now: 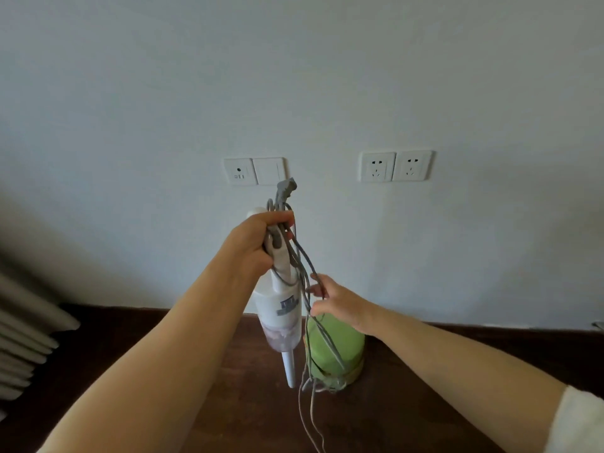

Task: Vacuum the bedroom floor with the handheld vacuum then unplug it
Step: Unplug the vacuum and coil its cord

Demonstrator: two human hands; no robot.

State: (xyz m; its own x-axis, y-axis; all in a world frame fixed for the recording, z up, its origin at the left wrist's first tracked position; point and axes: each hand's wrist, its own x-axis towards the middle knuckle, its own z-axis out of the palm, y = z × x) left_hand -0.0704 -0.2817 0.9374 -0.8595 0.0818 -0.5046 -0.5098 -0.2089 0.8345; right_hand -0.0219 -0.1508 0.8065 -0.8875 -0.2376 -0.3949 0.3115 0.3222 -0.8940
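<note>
- The plug (285, 188) is out of the wall and sticks up above the left hand (258, 243), so the unplugging looks done; whether the floor was vacuumed cannot be told from here.
- What seems left is gathering the grey cord (307, 282) and putting the machine away.
- The left hand's fingers are wrapped round the handle of the white handheld vacuum (281, 308) together with several cord loops, holding it nozzle-down in front of the wall.
- The right hand (340, 304) pinches hanging cord strands between thumb and fingertips, just beside the vacuum body.
- Count: one vacuum, one plug, one cord in several loops.
- Two wall sockets (395, 165) side by side, both vacant; one double switch plate (254, 171) to their left.
- One green container (336, 351) stands on the dark floor (425, 371).
</note>
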